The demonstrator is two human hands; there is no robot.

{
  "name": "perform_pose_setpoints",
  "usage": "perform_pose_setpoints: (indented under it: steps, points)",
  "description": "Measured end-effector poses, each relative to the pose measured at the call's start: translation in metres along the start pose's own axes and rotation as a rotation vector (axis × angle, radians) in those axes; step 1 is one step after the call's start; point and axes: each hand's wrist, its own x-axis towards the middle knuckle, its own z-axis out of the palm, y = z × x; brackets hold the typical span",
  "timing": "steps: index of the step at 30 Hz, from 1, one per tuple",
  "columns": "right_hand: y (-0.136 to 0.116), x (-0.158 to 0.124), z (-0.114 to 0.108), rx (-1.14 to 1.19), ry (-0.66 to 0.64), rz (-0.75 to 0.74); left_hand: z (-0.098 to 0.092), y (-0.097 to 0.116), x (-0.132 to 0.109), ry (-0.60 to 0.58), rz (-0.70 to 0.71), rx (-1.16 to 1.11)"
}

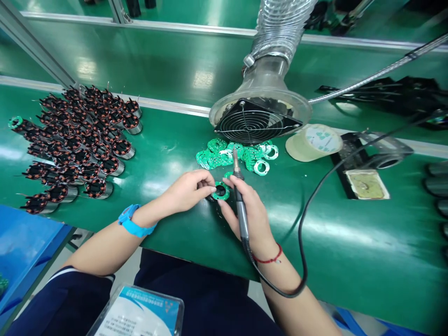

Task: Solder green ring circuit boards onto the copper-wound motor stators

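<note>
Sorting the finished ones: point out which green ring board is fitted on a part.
The green ring board between the left hand and right hand; the others lie loose in the pile by the fan.

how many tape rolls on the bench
1. The tape roll lies flat on the green bench, right of the fan hood and beyond the right hand. Others may sit out of view.

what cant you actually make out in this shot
All in the head view:
- Part under the green ring board: mostly covered by the board and the left hand fingers.
- Soldering iron tip: too small to tell if it touches anything.
- Badge card: cut off by the bottom edge, print blurred.
- Dark parts at the right edge: cut off and blurred.
- Right hand palm: turned away, behind the iron.
</note>
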Motion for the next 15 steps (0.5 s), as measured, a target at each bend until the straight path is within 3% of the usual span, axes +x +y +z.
perform_pose_setpoints:
  steps: [6, 15]
  points:
    - [-0.015, 0.005, 0.0, -0.065, 0.03, -0.218, 0.001, 0.0, 0.001, -0.034, -0.064, -0.205]
    - [-0.012, 0.002, -0.002, -0.049, 0.063, -0.148, -0.004, 0.005, 0.003, -0.026, -0.22, -0.283]
